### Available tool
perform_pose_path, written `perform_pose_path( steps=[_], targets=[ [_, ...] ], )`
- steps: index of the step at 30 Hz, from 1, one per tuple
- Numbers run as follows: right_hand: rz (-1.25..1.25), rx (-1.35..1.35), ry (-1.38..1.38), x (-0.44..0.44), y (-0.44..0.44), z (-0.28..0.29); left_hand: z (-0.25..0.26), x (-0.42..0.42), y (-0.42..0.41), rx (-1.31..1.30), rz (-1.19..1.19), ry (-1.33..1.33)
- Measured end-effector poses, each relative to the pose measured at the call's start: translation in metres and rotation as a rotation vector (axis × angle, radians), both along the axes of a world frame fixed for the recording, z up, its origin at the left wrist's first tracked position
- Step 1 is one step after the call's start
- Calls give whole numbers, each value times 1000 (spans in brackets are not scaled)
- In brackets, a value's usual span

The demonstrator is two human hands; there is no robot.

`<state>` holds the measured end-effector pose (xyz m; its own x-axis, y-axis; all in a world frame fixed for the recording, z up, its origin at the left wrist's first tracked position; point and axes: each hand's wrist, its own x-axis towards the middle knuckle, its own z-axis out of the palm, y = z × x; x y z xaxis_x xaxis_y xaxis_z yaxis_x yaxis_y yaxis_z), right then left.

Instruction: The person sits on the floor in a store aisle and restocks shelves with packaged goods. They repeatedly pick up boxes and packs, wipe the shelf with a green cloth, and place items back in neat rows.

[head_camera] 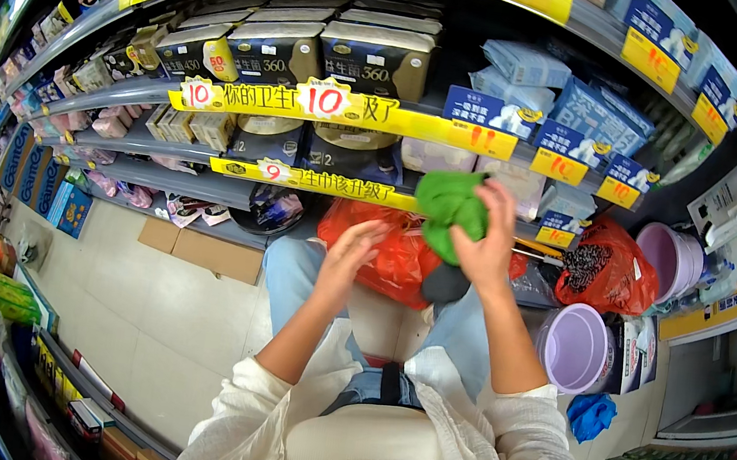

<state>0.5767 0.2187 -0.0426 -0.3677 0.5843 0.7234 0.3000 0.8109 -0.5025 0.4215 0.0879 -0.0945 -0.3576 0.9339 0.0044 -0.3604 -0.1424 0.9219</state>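
A bunched green cloth (450,202) is gripped in my right hand (487,242), held up against the lower shelf edge. My left hand (354,259) hovers empty to its left, palm turned inward and fingers apart. Below and between my hands a red plastic bag (383,249) sits on the floor at the foot of the shelf; what it holds is hidden. Close to my right knee is a dark grey rounded thing (444,284), partly covered by my leg, and I cannot tell what it is.
Shelves ahead hold black sanitary-pad packs (376,56) and light-blue packs (526,66). At right stand a lilac bucket (573,348), stacked lilac buckets (664,262) and another red bag (622,267). A blue plastic bag (590,416) lies on the floor. Flattened cardboard (215,255) lies left.
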Motion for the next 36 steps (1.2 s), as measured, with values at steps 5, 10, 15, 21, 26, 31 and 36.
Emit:
perform_pose_path(
  steps=[5, 10, 15, 21, 26, 31, 36],
  targets=[
    [-321, 112, -11, -42, 45, 2, -38, -40, -21, -118, 127, -104],
    [-197, 112, -102, -127, 27, -10, -50, -45, -26, -213, 172, -158],
    [-52, 48, -88, -146, 21, -2, -47, -38, -16, -242, 115, -140],
    [-115, 46, -25, -101, 21, 38, -54, -21, 0, -277, 57, -161],
    [-181, 122, -223, -135, 32, 26, -46, -1, 29, -213, -62, -164],
    [192, -18, -250, -120, 26, 10, -44, 0, 34, -201, -81, -162],
    [114, 15, -94, -82, 17, 6, -56, -10, 20, -288, -14, -232]
  ],
)
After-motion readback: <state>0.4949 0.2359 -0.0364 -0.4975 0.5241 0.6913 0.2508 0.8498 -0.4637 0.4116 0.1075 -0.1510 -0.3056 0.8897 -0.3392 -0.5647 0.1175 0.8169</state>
